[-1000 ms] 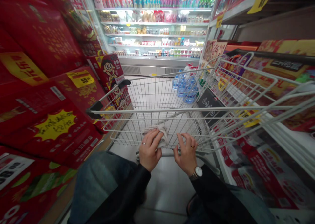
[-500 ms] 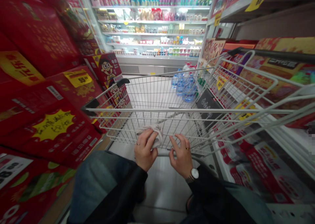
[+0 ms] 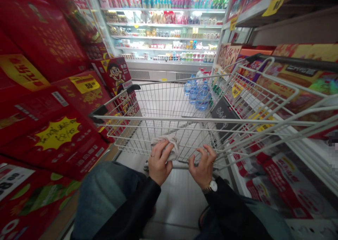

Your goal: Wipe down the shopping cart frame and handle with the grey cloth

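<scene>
Grey wire shopping cart (image 3: 163, 119): bare wire visible inside. Left hand (image 3: 159, 161) presses crumpled off-white cloth (image 3: 171, 146) against its near side; right hand (image 3: 202, 165) beside it, fingers loosely curled. Blue-tinted plastic water bottles (image 3: 202, 95) beyond cart; red cartons (image 3: 76, 127) crowd left.

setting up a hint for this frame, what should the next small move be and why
Probably slide the left hand a little along the cart's wire side, keeping the cloth against it: that hand already has the cloth at the wires, while the right hand is nearby with no cloth.
</scene>
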`<state>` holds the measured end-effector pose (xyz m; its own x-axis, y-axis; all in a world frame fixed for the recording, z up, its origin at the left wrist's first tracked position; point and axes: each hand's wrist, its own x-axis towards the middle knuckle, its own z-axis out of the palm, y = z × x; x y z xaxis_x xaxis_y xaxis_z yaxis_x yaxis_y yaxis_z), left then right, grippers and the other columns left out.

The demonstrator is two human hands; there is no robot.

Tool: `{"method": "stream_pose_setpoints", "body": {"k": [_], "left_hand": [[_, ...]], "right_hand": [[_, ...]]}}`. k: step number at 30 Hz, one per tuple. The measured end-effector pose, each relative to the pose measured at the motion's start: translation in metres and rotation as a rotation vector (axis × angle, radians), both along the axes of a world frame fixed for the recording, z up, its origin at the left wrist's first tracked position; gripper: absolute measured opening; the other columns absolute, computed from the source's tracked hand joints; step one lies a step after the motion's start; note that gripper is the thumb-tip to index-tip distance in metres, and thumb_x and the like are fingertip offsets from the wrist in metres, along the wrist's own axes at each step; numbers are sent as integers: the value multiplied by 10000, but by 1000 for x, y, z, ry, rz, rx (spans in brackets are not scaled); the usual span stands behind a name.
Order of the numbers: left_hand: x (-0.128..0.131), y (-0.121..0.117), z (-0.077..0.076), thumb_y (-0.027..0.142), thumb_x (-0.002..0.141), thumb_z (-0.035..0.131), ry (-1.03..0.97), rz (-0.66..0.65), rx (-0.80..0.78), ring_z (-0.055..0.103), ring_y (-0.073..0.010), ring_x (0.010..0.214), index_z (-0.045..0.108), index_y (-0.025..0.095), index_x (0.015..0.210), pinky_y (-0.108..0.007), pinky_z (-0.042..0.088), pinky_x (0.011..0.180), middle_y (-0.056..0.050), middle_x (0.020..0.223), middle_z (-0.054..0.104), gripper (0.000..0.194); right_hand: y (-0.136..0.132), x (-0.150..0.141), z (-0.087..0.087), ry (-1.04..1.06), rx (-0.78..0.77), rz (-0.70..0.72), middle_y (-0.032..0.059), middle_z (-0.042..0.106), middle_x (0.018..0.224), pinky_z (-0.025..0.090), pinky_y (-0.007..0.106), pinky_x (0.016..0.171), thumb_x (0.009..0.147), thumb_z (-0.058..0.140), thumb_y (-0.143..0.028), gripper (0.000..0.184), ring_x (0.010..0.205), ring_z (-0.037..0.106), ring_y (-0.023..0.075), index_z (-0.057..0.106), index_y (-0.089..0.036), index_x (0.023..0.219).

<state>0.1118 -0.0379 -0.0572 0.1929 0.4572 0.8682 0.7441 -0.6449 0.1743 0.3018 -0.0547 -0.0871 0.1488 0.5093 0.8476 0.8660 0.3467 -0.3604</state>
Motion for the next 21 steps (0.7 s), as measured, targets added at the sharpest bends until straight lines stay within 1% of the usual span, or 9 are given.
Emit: {"method": "stream_pose_setpoints", "body": {"k": [2, 4, 7, 10, 13, 16, 18, 19, 21], "left_hand": [[4, 3, 9, 10, 702, 526, -18, -8, 23, 569, -298, 1288, 584, 219, 1342, -491, 480, 1100, -129, 1313, 624, 676], [7, 6, 13, 9, 687, 532, -11, -10, 51, 560, -306, 1296, 585, 210, 1334, -498, 471, 1107, -134, 1317, 620, 679], [9, 7, 5, 10, 675, 538, 22, 1, 75, 564, -312, 1277, 595, 202, 1311, -495, 482, 1090, -135, 1287, 629, 667], [9, 4, -5, 0, 674, 539, 38, 9, 45, 574, -313, 1248, 607, 197, 1287, -489, 496, 1067, -132, 1251, 644, 647], [12, 2, 0, -6, 678, 537, 12, 2, 3, 577, -312, 1244, 611, 195, 1282, -487, 491, 1069, -133, 1251, 645, 641], [18, 4, 15, 8, 691, 536, -16, -13, 27, 572, -307, 1258, 599, 210, 1303, -490, 483, 1084, -131, 1273, 634, 648], [22, 7, 21, 14, 691, 537, -28, -15, 54, 568, -309, 1263, 589, 222, 1316, -497, 479, 1090, -127, 1279, 629, 661], [22, 8, 21, 11, 688, 536, -30, -15, 65, 567, -311, 1264, 587, 226, 1319, -502, 479, 1091, -126, 1276, 629, 669], [21, 8, 13, -1, 677, 533, -18, -17, 71, 567, -314, 1261, 587, 226, 1320, -511, 481, 1088, -125, 1263, 634, 684]], "right_hand": [[-1, 0, -3, -21, -31, 19, 185, 488, 1303, 478, 564, 1044, 845, 599, -123, 432, 1263, 486, 319, 518, -140, 1269], [-1, 0, -5, -52, -66, 77, 185, 513, 1307, 475, 560, 1056, 860, 574, -120, 480, 1282, 487, 318, 489, -131, 1332], [1, 1, -5, -97, -72, 151, 159, 577, 1276, 475, 538, 1081, 871, 541, -93, 515, 1313, 482, 303, 468, -134, 1380], [4, 4, -2, -91, -60, 181, 140, 617, 1240, 483, 524, 1083, 875, 523, -75, 501, 1298, 501, 283, 482, -142, 1370], [4, 5, -1, -71, -55, 198, 143, 612, 1246, 485, 527, 1081, 874, 523, -76, 477, 1300, 497, 285, 504, -148, 1346], [3, 3, -3, -64, -59, 200, 145, 597, 1261, 470, 540, 1089, 877, 524, -89, 469, 1298, 494, 286, 508, -157, 1341], [3, 4, -4, -83, -66, 179, 150, 584, 1274, 462, 537, 1091, 878, 531, -97, 464, 1295, 492, 288, 511, -156, 1338], [3, 4, -5, -102, -66, 151, 153, 575, 1283, 461, 533, 1087, 876, 541, -101, 465, 1291, 492, 290, 514, -158, 1337], [2, 7, -4, -132, -39, 54, 161, 551, 1293, 465, 528, 1071, 870, 571, -113, 485, 1277, 491, 297, 513, -162, 1349]]}}
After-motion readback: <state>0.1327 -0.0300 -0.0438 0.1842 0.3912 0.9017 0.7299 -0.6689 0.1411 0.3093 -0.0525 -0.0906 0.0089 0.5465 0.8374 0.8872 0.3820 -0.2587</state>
